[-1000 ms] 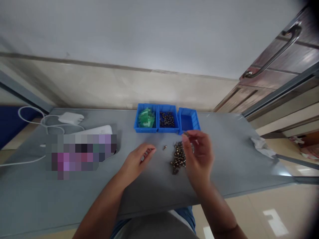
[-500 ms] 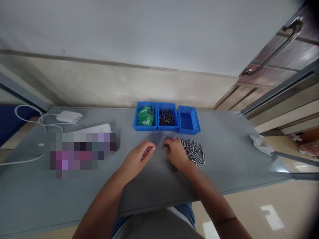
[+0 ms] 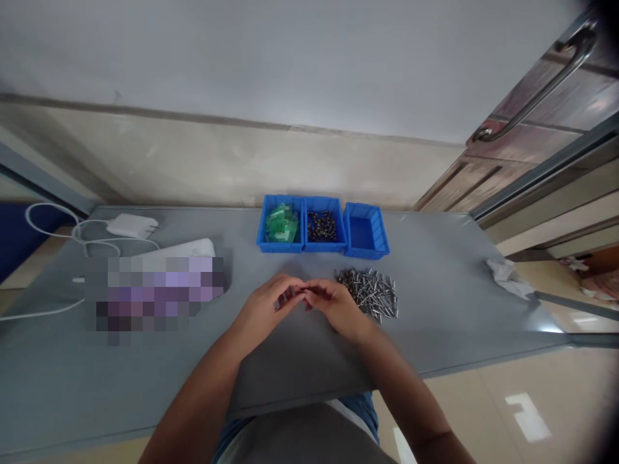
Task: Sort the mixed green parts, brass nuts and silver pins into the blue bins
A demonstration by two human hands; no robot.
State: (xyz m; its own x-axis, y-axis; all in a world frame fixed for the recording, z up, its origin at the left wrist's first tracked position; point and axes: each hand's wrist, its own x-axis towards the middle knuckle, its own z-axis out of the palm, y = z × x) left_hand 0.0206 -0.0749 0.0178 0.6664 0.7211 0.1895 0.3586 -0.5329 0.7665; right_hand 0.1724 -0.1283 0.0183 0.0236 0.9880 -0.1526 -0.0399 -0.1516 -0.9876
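Fingertips of the left hand and the right hand now meet at the middle of the table, the right hand having come away from the metal heap to join the left. Both hands are curled and drawn in, the fingers bent toward each other rather than spread. Something small may be pinched between them, but the fingers hide that spot, so I cannot tell whether either hand is grasping anything.

Just beyond the right hand, on the right, lies a loose, spiky heap of silvery steel fasteners, their slim shafts crossing at all angles, with a glint of bare metal along each one. Farther off stands a row of three ribbed blue plastic bins: the left holds glossy green parts, the middle holds dark, small fasteners, and the right sits beside them. All of this rests on a smooth grey table, with a crumpled white cloth near the right end and a white power adapter with its thin cable far left.
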